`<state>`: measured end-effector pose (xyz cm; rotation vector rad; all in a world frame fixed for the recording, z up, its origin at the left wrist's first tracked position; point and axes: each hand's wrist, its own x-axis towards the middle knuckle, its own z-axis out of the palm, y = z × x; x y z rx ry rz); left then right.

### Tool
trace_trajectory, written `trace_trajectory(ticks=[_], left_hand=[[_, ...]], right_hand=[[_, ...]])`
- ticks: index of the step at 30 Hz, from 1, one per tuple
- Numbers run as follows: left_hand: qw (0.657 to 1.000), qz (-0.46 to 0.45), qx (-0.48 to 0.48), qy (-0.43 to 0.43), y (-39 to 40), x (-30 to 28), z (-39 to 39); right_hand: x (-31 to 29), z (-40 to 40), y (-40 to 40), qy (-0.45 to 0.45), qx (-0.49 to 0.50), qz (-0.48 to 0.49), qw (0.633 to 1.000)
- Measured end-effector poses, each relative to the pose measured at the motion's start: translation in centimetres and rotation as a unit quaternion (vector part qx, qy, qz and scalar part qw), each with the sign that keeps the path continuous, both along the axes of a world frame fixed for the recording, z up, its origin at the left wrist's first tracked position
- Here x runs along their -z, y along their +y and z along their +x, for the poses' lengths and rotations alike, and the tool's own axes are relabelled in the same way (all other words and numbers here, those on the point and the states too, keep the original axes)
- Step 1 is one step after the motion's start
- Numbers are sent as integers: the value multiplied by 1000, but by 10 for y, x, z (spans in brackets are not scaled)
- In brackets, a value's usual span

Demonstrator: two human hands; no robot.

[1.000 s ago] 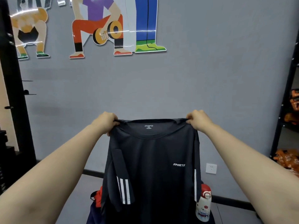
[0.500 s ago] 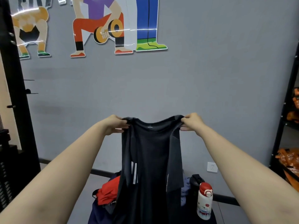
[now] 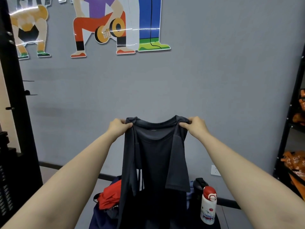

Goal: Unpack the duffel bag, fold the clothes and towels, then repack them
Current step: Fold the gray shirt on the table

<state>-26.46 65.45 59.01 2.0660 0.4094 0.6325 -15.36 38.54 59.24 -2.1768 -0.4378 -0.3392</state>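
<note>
A dark grey sports T-shirt point(image 3: 155, 162) hangs in the air in front of me, its two sleeves folded inward over the body. My left hand point(image 3: 118, 128) pinches its left shoulder and my right hand point(image 3: 195, 127) pinches its right shoulder, both at the same height. Below the shirt stands the open dark blue duffel bag point(image 3: 97, 217), partly hidden by the hanging cloth. A red garment point(image 3: 110, 195) bulges out of the bag's left side, and a bit of light blue cloth point(image 3: 190, 192) shows on the right.
A white bottle with a red lid point(image 3: 208, 205) stands upright at the bag's right side, next to a black strap point(image 3: 198, 185). A grey wall with sports decals is ahead. A black rack point(image 3: 19, 113) stands left, a shelf with orange packs point(image 3: 295, 162) right.
The shirt went from spread flat with its front print showing to narrower, with both sleeves folded inward. My hands came closer together and a little lower.
</note>
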Motion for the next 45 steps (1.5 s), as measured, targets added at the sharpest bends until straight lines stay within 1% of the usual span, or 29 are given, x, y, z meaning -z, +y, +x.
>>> trace_trajectory(ticks=[2,4,7,9,13,17,25,36,40,45], left_hand=[[999,-41,32,-14,-2,1,-2],[999,-30,39,-13,1,1,-2],[999,-22,44,-10,4,0,-7],[999,-32,39,-19,4,-2,-9],[996,-64,30,-58,-2,-9,-11],[990,-75,22,-114,-14,-19,-13],[985,-43,15,-168,-38,-44,-29],[970,-43,29,-237,-68,-82,-75],[971,-43,37,-233,-69,-78,-76],[985,-56,46,-156,-58,-43,-56]], right_hand=[[0,2,1,16,-31,69,997],[-1,4,1,34,-40,123,991],[-3,3,-1,16,-25,104,994],[-3,1,-4,6,-16,108,994],[-6,-9,-4,-32,-16,117,992],[-17,-17,-3,-65,-14,139,988],[-42,-45,-18,-116,-6,164,980],[-83,-94,-52,-191,16,181,965],[-81,-97,-53,-178,13,173,969],[-44,-76,-45,-115,15,118,986]])
